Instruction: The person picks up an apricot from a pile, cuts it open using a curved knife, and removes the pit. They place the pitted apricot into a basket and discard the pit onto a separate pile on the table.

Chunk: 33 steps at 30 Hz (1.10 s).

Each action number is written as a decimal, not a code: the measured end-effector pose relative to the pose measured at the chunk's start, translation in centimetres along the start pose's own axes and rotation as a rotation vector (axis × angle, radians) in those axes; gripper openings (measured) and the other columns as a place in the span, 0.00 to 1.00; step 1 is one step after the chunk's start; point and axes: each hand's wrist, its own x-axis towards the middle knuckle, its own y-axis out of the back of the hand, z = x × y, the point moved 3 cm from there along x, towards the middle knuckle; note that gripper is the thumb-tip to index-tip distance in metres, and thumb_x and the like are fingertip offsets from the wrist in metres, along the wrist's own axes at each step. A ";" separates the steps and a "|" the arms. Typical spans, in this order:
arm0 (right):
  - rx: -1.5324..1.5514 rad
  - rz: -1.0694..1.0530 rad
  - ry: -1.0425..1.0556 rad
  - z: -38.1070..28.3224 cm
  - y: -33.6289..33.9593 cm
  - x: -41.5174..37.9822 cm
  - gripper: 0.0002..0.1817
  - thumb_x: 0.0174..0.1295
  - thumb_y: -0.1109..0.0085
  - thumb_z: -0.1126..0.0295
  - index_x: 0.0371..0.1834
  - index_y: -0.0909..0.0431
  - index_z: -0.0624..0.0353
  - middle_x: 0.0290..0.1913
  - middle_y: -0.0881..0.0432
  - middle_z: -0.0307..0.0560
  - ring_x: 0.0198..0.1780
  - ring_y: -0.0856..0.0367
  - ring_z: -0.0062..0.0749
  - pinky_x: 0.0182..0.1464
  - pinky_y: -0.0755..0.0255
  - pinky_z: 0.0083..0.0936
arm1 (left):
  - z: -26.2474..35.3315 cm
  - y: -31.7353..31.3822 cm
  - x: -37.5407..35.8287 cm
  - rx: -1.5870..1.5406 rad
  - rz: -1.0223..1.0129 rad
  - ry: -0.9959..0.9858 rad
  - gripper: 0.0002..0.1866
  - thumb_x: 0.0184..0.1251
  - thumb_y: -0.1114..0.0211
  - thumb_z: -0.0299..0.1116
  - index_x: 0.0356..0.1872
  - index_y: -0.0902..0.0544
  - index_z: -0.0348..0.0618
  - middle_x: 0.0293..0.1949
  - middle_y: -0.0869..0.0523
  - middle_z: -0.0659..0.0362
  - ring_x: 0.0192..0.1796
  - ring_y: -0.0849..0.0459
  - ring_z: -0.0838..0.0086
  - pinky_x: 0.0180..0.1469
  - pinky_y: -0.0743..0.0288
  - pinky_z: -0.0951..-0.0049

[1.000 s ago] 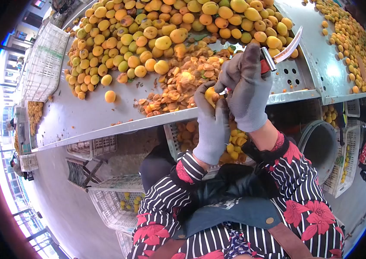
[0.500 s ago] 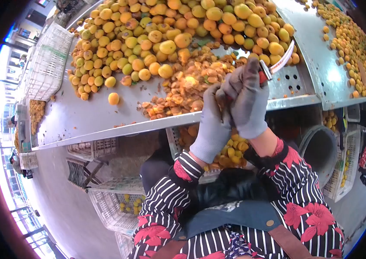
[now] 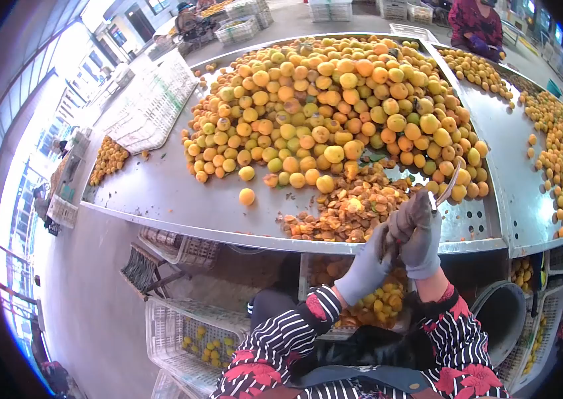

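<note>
Both my hands wear grey gloves with dark-stained fingers and meet just above the table's front edge. My right hand point(image 3: 421, 245) is closed around a knife point(image 3: 452, 182) whose curved blade points up and to the right. My left hand point(image 3: 369, 266) is closed and pressed against the right one; whatever its fingers hold is hidden. Behind the hands lies a heap of cut, orange apricot pieces point(image 3: 356, 211) on the metal table point(image 3: 195, 199). Beyond that rises a large pile of whole apricots point(image 3: 321, 100). A single apricot point(image 3: 247, 196) sits apart on the left.
Below the table edge stands a crate of yellow-orange fruit point(image 3: 388, 299). A white crate point(image 3: 155, 332) with some fruit, a folding stool point(image 3: 142, 269) and a grey bucket point(image 3: 497, 319) are around my legs. Another white crate point(image 3: 152, 106) rests on the table's left. A person point(image 3: 474, 26) is at far right.
The view has tilted up, showing more of the pile, the hall and a person at the back. My hands remain together, with the knife still in the right one.
</note>
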 end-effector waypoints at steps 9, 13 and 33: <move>-0.095 0.327 -0.158 -0.8 -0.4 -0.2 0.30 0.70 0.42 0.41 0.21 0.40 0.48 0.16 0.42 0.33 0.15 0.42 0.22 0.17 0.47 0.23 | -1.5 -0.1 -0.3 0.155 -0.157 0.088 0.25 0.68 0.37 0.26 0.63 0.36 0.36 0.49 0.19 0.38 0.56 0.19 0.43 0.54 0.24 0.57; -0.174 0.311 -0.100 -0.7 -0.9 -0.5 0.29 0.70 0.43 0.40 0.22 0.40 0.47 0.17 0.46 0.29 0.16 0.48 0.17 0.18 0.53 0.20 | -0.5 -0.3 -0.3 0.200 -0.176 0.026 0.30 0.63 0.31 0.27 0.63 0.36 0.36 0.49 0.19 0.38 0.56 0.19 0.42 0.55 0.23 0.56; -0.091 0.105 0.071 -0.3 -0.7 -0.9 0.26 0.72 0.40 0.48 0.21 0.35 0.51 0.17 0.36 0.36 0.20 0.34 0.23 0.23 0.41 0.23 | 1.1 1.6 0.4 0.176 -0.089 -0.062 0.31 0.63 0.31 0.34 0.64 0.34 0.36 0.55 0.22 0.36 0.55 0.20 0.40 0.53 0.23 0.54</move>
